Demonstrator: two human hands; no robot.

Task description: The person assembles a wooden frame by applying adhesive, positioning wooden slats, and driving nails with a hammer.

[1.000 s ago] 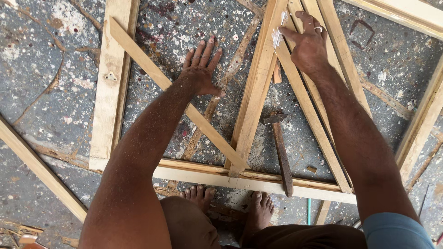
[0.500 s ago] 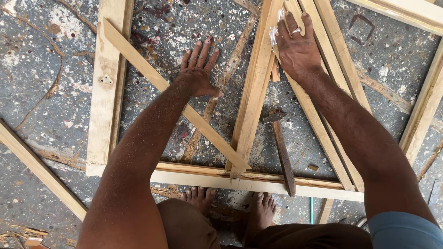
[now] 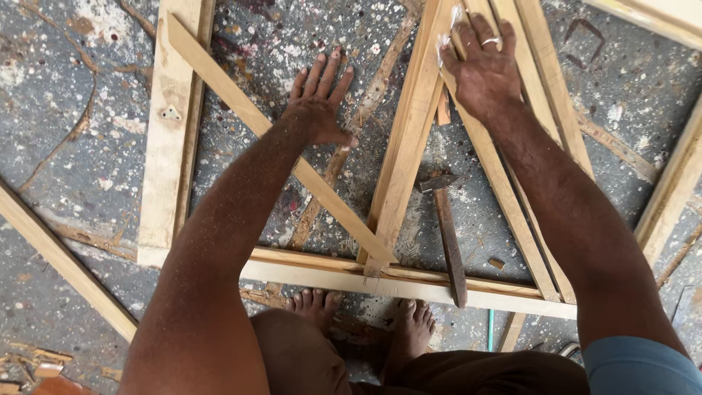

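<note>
On wooden frame (image 3: 409,132): right hand (image 3: 486,69)

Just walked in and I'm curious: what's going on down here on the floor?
A person crouches barefoot over a wooden frame of slats on a paint-spattered floor. The left hand lies flat, fingers spread, over a diagonal slat. The right hand, wearing a ring, presses on the upright slats near the top. A hammer lies unheld between the arms.

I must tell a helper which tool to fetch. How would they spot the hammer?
Find the wooden frame lying on the paint-spattered floor. The hammer lies inside it between two slanted slats, below the right hand: the only dark-handled, metal-headed thing among pale wood.
</note>
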